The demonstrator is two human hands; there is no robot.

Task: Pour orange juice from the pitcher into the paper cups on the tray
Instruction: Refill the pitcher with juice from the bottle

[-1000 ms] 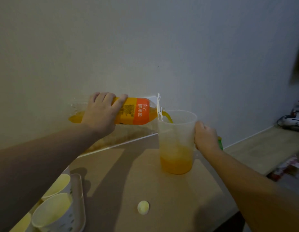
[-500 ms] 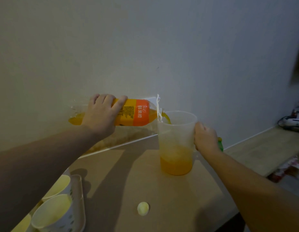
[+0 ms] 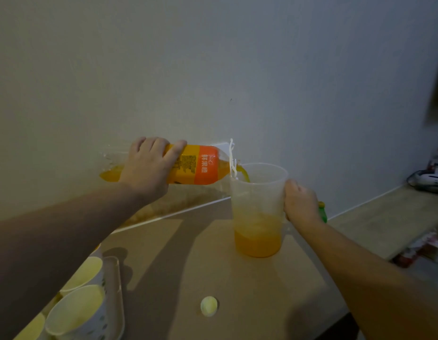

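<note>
Head camera view looked down on a person's two bare arms over a tan table [image 3: 164, 278]. At about ten o'clock from the middle of the frame, the left hand [image 3: 149, 168] was wrapped over an orange-labelled juice bottle [image 3: 196, 168], fingers curled over its top, holding it almost level so that its mouth reached just over the rim of the pitcher [image 3: 258, 209]; a stream of orange juice [image 3: 245, 175] arched from the mouth into the pitcher. Tipping it flat seemed meant to drain what juice was left along its lower side. At about three o'clock from the pitcher, the right hand [image 3: 301, 204] was closed around what was probably the pitcher's handle, hidden behind the fist, likely to steady it upright on the table. The clear pitcher stood roughly a quarter full. Farther out, at seven o'clock from the left hand and well apart from the pitcher, paper cups [image 3: 75, 312] sat on a tray [image 3: 115, 290] at the lower left corner. A small pale bottle cap [image 3: 209, 306] lay on the table at six o'clock.
</note>
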